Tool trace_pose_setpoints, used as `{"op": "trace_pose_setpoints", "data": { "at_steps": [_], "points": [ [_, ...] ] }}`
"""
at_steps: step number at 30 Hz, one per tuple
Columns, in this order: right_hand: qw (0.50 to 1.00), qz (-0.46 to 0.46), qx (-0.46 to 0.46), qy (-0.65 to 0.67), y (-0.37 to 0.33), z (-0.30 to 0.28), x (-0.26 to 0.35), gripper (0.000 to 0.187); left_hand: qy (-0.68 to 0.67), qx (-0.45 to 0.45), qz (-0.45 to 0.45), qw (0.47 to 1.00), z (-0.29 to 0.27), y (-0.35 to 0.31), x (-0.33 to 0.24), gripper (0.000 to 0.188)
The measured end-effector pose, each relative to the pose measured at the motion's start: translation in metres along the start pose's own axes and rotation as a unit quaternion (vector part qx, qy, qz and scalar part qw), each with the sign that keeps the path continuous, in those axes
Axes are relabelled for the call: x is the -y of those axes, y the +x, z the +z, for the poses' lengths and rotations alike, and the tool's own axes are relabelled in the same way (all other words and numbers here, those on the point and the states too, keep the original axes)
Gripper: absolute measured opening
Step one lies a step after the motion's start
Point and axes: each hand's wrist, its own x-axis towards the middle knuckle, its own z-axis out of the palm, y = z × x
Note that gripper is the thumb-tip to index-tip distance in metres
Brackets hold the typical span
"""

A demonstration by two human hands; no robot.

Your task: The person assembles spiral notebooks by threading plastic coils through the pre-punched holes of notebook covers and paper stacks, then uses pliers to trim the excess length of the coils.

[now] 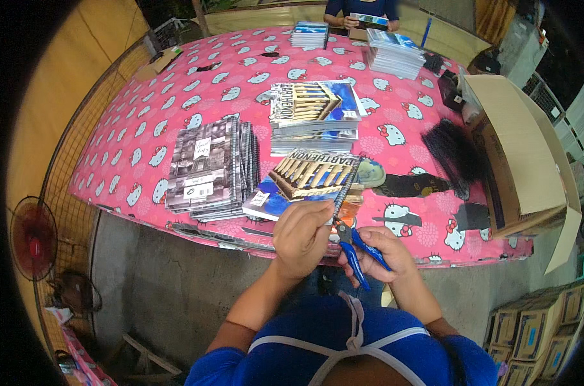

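Note:
My left hand (301, 235) is closed on the lower corner of a spiral notebook (308, 180) with a columned temple on its cover. The notebook is tilted, its dark coil (346, 190) running down the right edge. In my right hand (391, 257) is a pair of blue-handled pliers (353, 254), fingers wrapped around the grips. The jaws meet the bottom end of the coil beside my left fingertips; whether they grip the wire is too small to tell. Behind lies a stack of similar notebooks (314, 106). To the left are stacked grey spiral notebooks (205, 161).
A pink patterned cloth (227, 64) covers the table. Loose black coils (456, 154) lie right, beside an open cardboard box (523, 148). Two book stacks stand at the far side, where a person (362, 9) holds a book. Several cartons (536, 321) sit on the lower right.

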Motion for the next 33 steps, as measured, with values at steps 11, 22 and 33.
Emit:
{"op": "trace_pose_setpoints", "data": {
  "at_steps": [11, 22, 33],
  "points": [
    [0.82, 0.032, -0.174, -0.544, 0.009, -0.128, -0.096, 0.042, -0.043, -0.496, -0.111, 0.86, -0.114, 0.044, 0.072, 0.02],
    [0.798, -0.337, -0.061, -0.496, 0.201, -0.029, -0.006, 0.04, 0.231, -0.403, -0.243, 0.852, -0.139, -0.016, 0.152, 0.021],
    [0.841, -0.352, -0.057, -0.408, 0.224, 0.013, 0.013, 0.014, -0.275, -0.283, -0.278, 0.876, -0.085, 0.025, 0.031, 0.046]
  ]
}}
